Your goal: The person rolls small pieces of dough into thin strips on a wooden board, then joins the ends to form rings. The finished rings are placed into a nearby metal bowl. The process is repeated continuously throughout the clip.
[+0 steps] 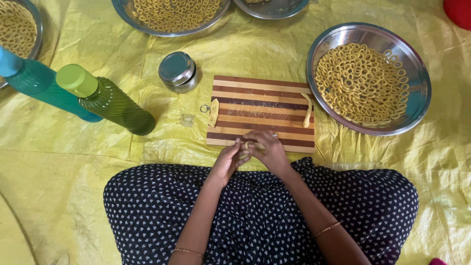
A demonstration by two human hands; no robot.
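Both hands, left hand [226,159] & right hand [269,149], pinched together on a small dough strip [247,145] at lower-centre frame over the striped cutting board [262,100], prob. mid-shaping a ring; next needs joining ends w/ light pressure, steel plate [414,64] at right.

We find no labels, signs or screens. Containers only: a green bottle [110,100], a teal bottle [41,83], a round steel tin [177,71].

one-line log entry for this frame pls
left hand: pinching dough piece | right hand: pinching same piece | over: striped cutting board | on board: dough strip | nearby: steel plate of rings
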